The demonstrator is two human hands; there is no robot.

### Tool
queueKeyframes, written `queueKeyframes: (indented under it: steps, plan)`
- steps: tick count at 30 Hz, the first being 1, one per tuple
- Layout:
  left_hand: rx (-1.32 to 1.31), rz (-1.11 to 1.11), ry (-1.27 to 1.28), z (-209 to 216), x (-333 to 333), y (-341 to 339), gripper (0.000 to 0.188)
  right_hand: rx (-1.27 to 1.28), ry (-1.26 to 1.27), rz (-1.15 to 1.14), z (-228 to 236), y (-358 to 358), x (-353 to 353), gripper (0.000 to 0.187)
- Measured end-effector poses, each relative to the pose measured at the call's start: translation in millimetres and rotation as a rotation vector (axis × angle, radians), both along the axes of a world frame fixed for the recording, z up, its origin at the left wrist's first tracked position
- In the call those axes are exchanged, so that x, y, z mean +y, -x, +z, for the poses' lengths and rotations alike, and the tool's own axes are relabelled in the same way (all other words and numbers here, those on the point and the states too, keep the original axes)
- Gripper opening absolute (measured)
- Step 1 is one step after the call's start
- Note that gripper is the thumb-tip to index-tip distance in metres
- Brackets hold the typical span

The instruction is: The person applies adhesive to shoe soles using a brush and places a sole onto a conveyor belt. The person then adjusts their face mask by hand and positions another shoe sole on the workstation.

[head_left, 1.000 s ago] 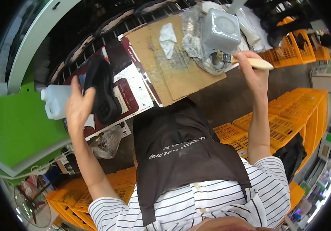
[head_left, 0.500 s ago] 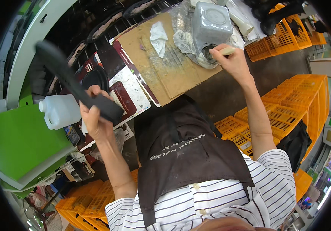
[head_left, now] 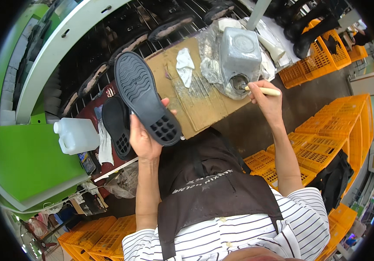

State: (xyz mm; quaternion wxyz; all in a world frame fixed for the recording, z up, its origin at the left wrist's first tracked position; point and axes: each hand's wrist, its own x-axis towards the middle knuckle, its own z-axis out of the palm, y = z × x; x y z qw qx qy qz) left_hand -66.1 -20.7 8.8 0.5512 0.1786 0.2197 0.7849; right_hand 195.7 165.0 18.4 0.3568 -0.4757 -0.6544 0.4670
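A black shoe sole [head_left: 140, 89] is tilted up in my left hand [head_left: 144, 141], its wavy tread facing me and its block-patterned end toward my body. My thumb and fingers grip it by the edges near that end. My right hand [head_left: 267, 102] pinches the pale handle of a brush [head_left: 270, 91]. The brush's tip reaches into the round mouth of a clear plastic container [head_left: 240, 50], which lies on its side wrapped in plastic film. Just left of my left hand, a second black sole [head_left: 114, 117] rests on the table.
Stained cardboard [head_left: 204, 104] covers the table, with a crumpled white cloth [head_left: 185, 66] on it. A white jug [head_left: 79, 135] stands at the left beside a green machine panel [head_left: 30, 161]. Behind is a rack [head_left: 169, 30] with dark items. Orange crates [head_left: 300, 152] stand at the right.
My left hand has brought the sole rightward and turned its tread toward me. The second sole now shows on the table. My right hand remains at the container's mouth with the brush.
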Motion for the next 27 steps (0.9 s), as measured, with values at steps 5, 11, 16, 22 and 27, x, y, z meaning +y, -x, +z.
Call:
queueKeyframes:
  steps: [5,11,16,22,27]
  plan:
    - [0.106,0.111,0.019,-6,7,-10,0.068,0.041,0.107,-0.017,-2,-3,-5,0.016]
    - [0.292,0.121,0.092,-4,21,-14,0.083,0.052,0.100,-0.018,2,-10,-4,0.017]
    - [0.495,0.190,0.165,7,31,-26,0.083,-0.082,-0.101,0.023,-3,-16,-7,0.017]
    - [0.560,0.166,0.096,9,32,-38,0.083,0.191,-0.107,-0.012,23,-8,-32,0.023]
    - [0.802,0.212,0.059,5,42,-55,0.079,0.368,-0.256,0.208,33,24,-66,0.035]
